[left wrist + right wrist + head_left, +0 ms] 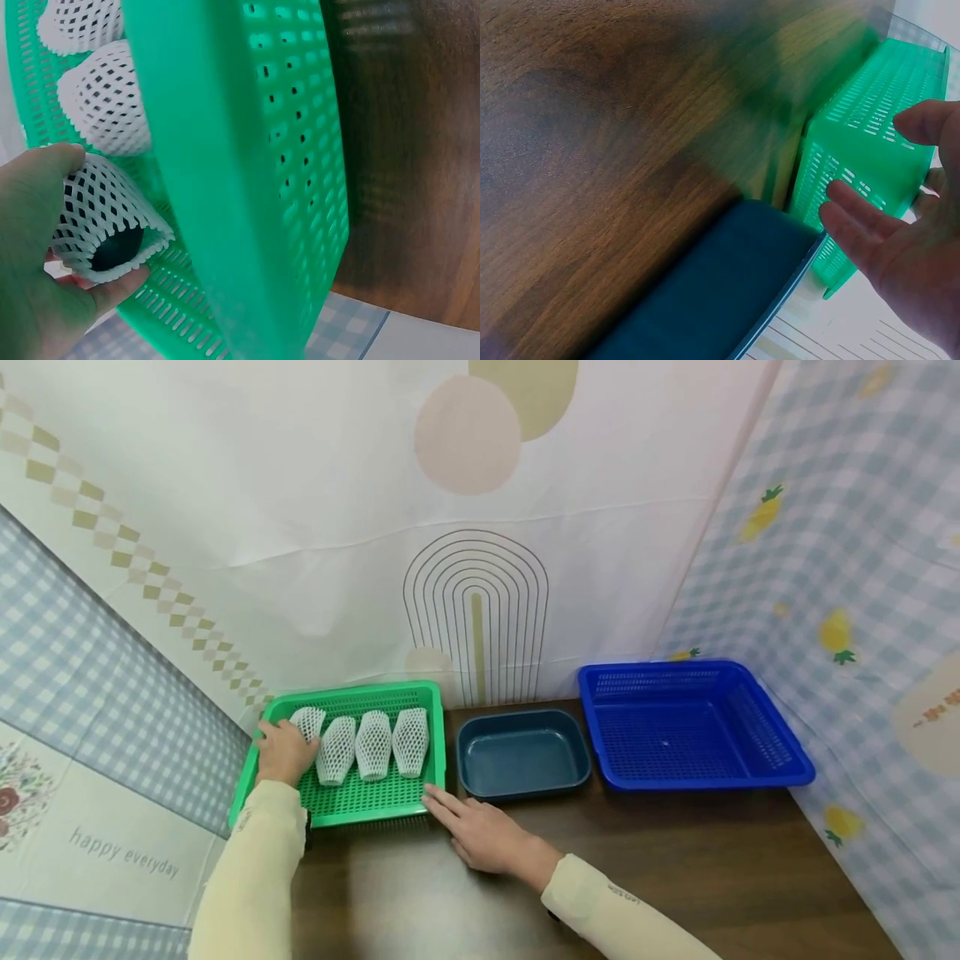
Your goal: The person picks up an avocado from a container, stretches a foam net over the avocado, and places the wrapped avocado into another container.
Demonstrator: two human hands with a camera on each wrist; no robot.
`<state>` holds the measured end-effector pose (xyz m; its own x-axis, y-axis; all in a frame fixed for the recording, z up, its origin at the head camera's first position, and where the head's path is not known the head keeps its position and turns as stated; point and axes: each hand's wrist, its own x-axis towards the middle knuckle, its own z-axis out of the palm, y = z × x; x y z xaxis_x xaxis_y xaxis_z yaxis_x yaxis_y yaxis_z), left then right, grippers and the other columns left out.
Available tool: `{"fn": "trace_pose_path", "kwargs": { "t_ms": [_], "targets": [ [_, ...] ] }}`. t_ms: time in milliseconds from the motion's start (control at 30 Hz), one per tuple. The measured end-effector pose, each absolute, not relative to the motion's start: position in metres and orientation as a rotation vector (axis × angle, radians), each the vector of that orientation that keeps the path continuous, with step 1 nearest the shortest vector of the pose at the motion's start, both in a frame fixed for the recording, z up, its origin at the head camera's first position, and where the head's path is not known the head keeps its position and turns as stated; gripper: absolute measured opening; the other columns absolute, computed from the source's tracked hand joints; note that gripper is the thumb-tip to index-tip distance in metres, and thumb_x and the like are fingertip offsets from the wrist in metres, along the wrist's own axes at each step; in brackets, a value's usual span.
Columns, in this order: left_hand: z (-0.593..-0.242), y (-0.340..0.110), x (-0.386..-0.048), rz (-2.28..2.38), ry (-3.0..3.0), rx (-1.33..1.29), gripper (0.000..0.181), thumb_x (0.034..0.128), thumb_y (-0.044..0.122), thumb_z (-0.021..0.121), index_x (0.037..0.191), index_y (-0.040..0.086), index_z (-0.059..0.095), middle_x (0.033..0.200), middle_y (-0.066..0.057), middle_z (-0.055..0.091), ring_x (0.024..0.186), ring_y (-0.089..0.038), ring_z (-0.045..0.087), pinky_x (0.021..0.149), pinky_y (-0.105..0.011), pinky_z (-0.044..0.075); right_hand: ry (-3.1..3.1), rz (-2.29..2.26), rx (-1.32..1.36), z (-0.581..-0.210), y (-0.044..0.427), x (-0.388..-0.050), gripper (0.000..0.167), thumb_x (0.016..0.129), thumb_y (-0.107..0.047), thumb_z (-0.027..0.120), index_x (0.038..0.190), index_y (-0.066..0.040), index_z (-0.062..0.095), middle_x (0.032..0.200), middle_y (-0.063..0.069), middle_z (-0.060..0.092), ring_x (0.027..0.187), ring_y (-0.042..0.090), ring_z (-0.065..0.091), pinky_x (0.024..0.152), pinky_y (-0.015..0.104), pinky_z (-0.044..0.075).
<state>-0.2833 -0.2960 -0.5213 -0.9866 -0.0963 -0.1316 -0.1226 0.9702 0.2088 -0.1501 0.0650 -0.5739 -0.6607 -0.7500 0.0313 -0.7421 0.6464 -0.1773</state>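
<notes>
My left hand point(285, 752) is inside the left end of the green basket point(367, 818). Its thumb and fingers grip a white foam net sleeve point(105, 206), and a dark, rounded thing point(118, 249) shows through the sleeve's open end. Several more foam net sleeves point(372, 745) lie side by side along the basket, to the right of that hand. At the basket's front right corner is my right hand point(483, 835), its fingers extended over the rim. From the right wrist view, I cannot tell whether those fingers touch the basket.
A dark teal dish point(523, 756) stands just right of the green basket. Farther right is a blue basket point(697, 781) with slotted walls. All stand on a brown wooden table point(637, 843), with a white cloth point(322, 543) hanging behind and checked cloths at both sides.
</notes>
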Motion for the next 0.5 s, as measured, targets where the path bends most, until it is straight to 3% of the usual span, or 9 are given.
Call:
{"fn": "trace_pose_path", "kwargs": {
  "t_ms": [267, 367, 500],
  "targets": [
    [-0.5293, -0.2952, -0.2852, 0.296, 2.93, -0.251, 0.071, 0.1061, 0.028, 0.05, 0.135, -0.032, 0.026, 0.131, -0.058, 0.026, 0.109, -0.07, 0.046, 0.081, -0.065, 0.051, 2.789, -0.308, -1.298, -0.5778, 0.0621, -0.15, 0.078, 0.104, -0.019, 0.059, 0.167, -0.015, 0.012, 0.174, 0.006, 0.012, 0.116, 0.018, 0.064, 0.091, 0.036, 0.056],
    [-0.5294, -0.2936, -0.2883, 0.237, 2.934, -0.254, 0.074, 0.1065, 0.03, 0.049, 0.139, -0.031, 0.023, 0.132, -0.057, 0.033, 0.117, -0.069, 0.046, 0.089, -0.067, 0.05, 2.789, -0.313, -1.299, -0.5782, 0.0626, -0.1505, 0.079, 0.104, -0.019, 0.059, 0.167, -0.014, 0.011, 0.175, 0.006, 0.01, 0.115, 0.017, 0.064, 0.092, 0.035, 0.055],
    [-0.5292, -0.2936, -0.2905, 0.142, 2.925, -0.165, 0.07, 0.1067, 0.029, 0.049, 0.132, -0.033, 0.032, 0.127, -0.057, 0.041, 0.122, -0.068, 0.044, 0.099, -0.069, 0.044, 2.793, -0.314, -1.294, -0.5779, 0.0641, -0.1501, 0.08, 0.103, -0.018, 0.059, 0.167, -0.014, 0.011, 0.175, 0.005, 0.007, 0.111, 0.016, 0.064, 0.089, 0.035, 0.055]
  ]
}}
